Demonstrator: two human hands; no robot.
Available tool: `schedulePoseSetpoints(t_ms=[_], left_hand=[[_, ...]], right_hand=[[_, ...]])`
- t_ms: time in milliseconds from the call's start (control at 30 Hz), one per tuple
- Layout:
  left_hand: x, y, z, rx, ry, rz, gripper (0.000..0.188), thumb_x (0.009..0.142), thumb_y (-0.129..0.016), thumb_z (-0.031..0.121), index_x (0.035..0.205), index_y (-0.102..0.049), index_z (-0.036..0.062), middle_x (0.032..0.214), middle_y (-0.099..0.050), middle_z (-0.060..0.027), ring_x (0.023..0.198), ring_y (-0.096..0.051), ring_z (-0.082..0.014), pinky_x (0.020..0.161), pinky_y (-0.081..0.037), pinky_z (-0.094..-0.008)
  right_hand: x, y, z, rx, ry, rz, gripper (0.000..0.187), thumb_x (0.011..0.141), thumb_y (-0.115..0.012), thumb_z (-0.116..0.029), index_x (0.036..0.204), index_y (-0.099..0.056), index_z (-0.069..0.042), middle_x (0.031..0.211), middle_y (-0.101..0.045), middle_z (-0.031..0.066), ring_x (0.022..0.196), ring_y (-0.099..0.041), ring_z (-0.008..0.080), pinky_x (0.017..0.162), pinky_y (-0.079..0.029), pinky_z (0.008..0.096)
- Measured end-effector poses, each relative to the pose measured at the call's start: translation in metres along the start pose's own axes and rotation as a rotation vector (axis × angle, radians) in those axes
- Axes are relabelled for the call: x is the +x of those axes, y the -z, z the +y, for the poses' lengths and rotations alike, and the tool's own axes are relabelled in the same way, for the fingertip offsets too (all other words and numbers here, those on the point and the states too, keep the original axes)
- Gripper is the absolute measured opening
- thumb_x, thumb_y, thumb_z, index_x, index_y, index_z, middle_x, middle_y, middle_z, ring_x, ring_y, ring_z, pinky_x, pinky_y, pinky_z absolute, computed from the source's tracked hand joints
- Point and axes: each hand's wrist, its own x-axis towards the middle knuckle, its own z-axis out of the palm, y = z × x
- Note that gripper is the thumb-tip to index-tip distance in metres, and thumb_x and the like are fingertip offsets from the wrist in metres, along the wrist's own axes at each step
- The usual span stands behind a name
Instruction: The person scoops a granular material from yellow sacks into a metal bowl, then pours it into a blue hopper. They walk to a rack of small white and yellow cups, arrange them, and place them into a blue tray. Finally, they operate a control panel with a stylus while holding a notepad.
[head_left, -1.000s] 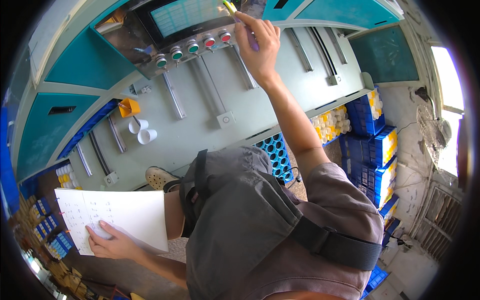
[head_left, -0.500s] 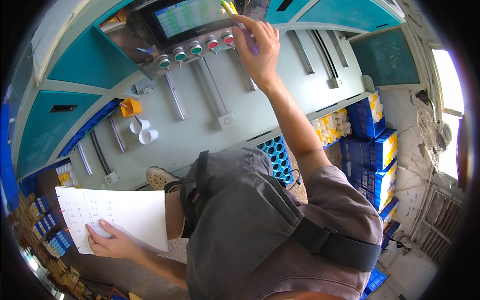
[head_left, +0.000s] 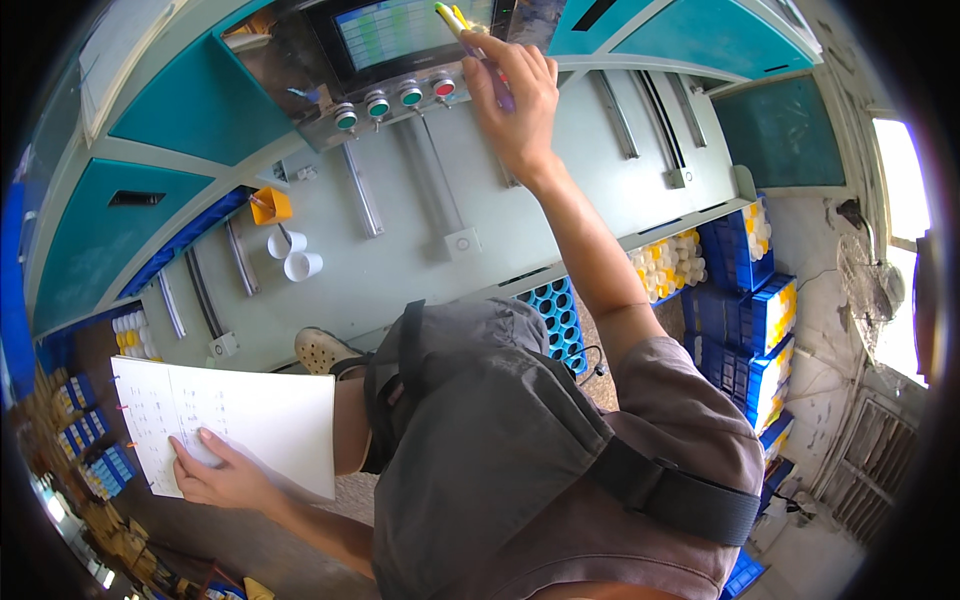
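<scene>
Grey machine cabinet front [head_left: 560,180]: right hand [head_left: 520,105], fingers closed around a yellow-tipped purple pen [head_left: 470,40] angled up-left, tip at the green display screen's [head_left: 400,30] right edge; left hand [head_left: 225,475] grips white paper sheet [head_left: 250,415].

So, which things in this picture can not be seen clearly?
- Screen, head view: top cut off by the picture edge; its content is too blurred to make out.
- Pen: the lower part is hidden in the right hand; whether the tip touches the screen cannot be told.
- Paper: the writing is too small; the left hand covers its lower edge.
- Shoe: partly hidden behind the person's clothing.
</scene>
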Motion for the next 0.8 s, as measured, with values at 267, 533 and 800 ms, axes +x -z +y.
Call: schedulePoseSetpoints(t_ms=[267,533,800], left_hand=[[-0.0008,-0.0005,-0.0003,-0.011,0.013,-0.006,0.045,0.096,-0.066,0.041,0.131,-0.067,0.0125,0.115,-0.057,-0.011,0.11,-0.053,-0.0299,0.091,-0.048,-0.0438],[-0.0013,0.0003,-0.0004,-0.02,0.011,-0.011,0.045,0.097,-0.065,0.04,0.131,-0.066,0.0106,0.116,-0.058,-0.0121,0.11,-0.053,-0.0303,0.092,-0.047,-0.0444],[-0.002,-0.0017,0.0007,-0.068,0.018,0.014,0.044,0.097,-0.065,0.038,0.13,-0.066,0.009,0.116,-0.058,-0.0122,0.111,-0.053,-0.0301,0.094,-0.045,-0.0447]], right_hand=[[0.0021,-0.0028,-0.0009,-0.006,0.007,0.018,0.027,0.089,-0.071,-0.012,0.116,-0.071,-0.01,0.084,-0.067,0.0006,0.08,-0.06,0.0164,0.079,-0.038,0.0317],[-0.002,-0.0032,0.0027,0.002,0.022,0.046,0.024,0.089,-0.071,-0.011,0.114,-0.07,-0.01,0.079,-0.062,-0.0008,0.076,-0.056,0.0173,0.077,-0.037,0.0337],[-0.0049,-0.002,0.0031,-0.02,0.013,0.024,0.025,0.091,-0.071,-0.013,0.116,-0.071,-0.01,0.082,-0.065,-0.0004,0.078,-0.058,0.0151,0.079,-0.038,0.0319]])
